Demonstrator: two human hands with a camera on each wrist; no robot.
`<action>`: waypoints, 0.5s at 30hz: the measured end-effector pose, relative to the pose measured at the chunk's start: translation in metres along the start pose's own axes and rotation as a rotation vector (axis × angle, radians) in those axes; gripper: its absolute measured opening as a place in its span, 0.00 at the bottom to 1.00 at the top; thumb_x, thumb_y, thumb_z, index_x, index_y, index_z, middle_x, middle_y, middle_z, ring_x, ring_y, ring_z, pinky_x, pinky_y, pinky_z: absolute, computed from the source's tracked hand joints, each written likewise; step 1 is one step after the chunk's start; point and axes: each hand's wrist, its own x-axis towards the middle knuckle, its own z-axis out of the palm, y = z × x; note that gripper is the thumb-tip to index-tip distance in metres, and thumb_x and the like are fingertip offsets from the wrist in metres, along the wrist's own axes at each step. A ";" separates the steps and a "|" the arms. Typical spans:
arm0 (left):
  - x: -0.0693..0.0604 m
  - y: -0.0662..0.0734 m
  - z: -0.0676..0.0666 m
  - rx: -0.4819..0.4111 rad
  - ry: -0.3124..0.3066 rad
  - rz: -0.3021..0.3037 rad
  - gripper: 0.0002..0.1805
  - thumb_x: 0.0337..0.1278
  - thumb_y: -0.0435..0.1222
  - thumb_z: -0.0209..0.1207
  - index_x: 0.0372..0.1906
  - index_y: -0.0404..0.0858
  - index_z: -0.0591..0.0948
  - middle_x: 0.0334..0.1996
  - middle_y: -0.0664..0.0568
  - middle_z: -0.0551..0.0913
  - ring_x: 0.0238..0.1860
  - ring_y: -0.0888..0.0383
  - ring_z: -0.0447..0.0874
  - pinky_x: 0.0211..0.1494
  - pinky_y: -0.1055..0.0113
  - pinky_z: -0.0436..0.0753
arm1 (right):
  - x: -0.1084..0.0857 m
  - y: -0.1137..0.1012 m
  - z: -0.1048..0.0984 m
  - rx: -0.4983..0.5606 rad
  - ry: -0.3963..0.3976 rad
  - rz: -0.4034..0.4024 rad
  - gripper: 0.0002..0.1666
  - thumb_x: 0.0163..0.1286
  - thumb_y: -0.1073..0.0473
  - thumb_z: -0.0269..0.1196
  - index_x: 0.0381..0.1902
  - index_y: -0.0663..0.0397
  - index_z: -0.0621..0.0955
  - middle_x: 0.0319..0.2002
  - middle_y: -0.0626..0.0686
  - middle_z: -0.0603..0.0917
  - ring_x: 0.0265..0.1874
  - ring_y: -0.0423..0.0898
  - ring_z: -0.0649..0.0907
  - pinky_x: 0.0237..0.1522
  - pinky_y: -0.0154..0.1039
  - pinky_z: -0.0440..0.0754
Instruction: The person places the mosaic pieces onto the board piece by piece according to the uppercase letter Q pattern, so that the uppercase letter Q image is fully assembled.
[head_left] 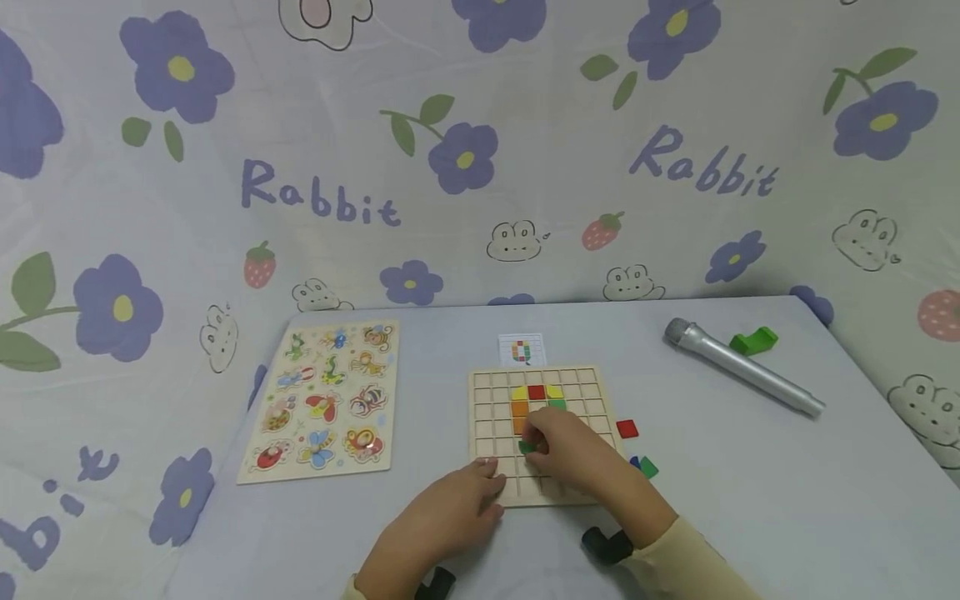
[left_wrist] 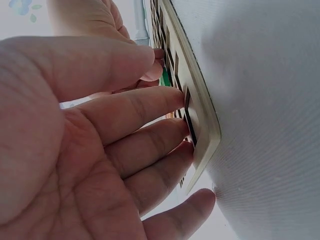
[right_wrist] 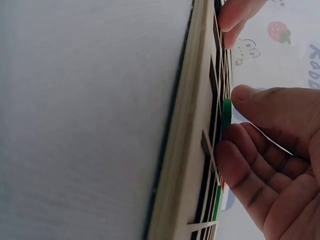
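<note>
A wooden grid board point(head_left: 487, 450) holds yellow, red, orange and green pieces in its cells. My right hand point(head_left: 573, 450) is over the middle of it, thumb and fingers pinching a green piece point(head_left: 527, 447); the right wrist view shows that green piece point(right_wrist: 227, 112) on edge between thumb and fingers. At the board's lower left corner my left hand point(head_left: 453, 508) rests with its fingers extended. In the left wrist view the fingertips of the left hand point(left_wrist: 125, 135) touch the board's edge point(left_wrist: 200, 110).
A small pattern card point(head_left: 521, 350) lies behind the board. To the right are a red piece point(head_left: 627, 428), a green piece point(head_left: 649, 467), a blue piece point(head_left: 635, 462), a silver microphone point(head_left: 742, 367) and a green block point(head_left: 753, 341). An insect puzzle board point(head_left: 322, 400) lies left.
</note>
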 end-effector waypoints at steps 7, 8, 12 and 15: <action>-0.002 0.000 0.000 0.000 0.018 0.014 0.24 0.77 0.43 0.64 0.71 0.41 0.84 0.79 0.51 0.76 0.83 0.52 0.71 0.84 0.50 0.74 | 0.000 0.000 0.000 0.001 0.000 -0.039 0.08 0.70 0.66 0.76 0.41 0.49 0.88 0.32 0.45 0.80 0.37 0.43 0.78 0.39 0.36 0.81; -0.003 0.000 0.000 0.004 0.020 0.017 0.24 0.77 0.43 0.64 0.71 0.41 0.84 0.79 0.51 0.76 0.82 0.52 0.71 0.84 0.50 0.74 | 0.001 0.000 0.000 -0.004 0.003 -0.043 0.08 0.70 0.66 0.76 0.42 0.49 0.89 0.32 0.45 0.80 0.37 0.43 0.78 0.39 0.35 0.81; -0.003 0.000 0.001 0.008 0.022 0.018 0.24 0.77 0.43 0.64 0.71 0.41 0.84 0.79 0.51 0.76 0.82 0.52 0.71 0.84 0.51 0.74 | 0.003 -0.001 0.002 -0.033 0.013 -0.049 0.07 0.70 0.66 0.75 0.42 0.49 0.90 0.33 0.43 0.81 0.37 0.43 0.78 0.41 0.36 0.83; -0.003 0.000 0.000 0.007 0.021 0.019 0.24 0.77 0.43 0.64 0.71 0.41 0.84 0.79 0.51 0.76 0.82 0.53 0.71 0.84 0.50 0.74 | 0.004 -0.002 0.003 -0.059 0.018 -0.050 0.06 0.71 0.66 0.75 0.41 0.49 0.91 0.35 0.43 0.83 0.39 0.42 0.78 0.47 0.38 0.87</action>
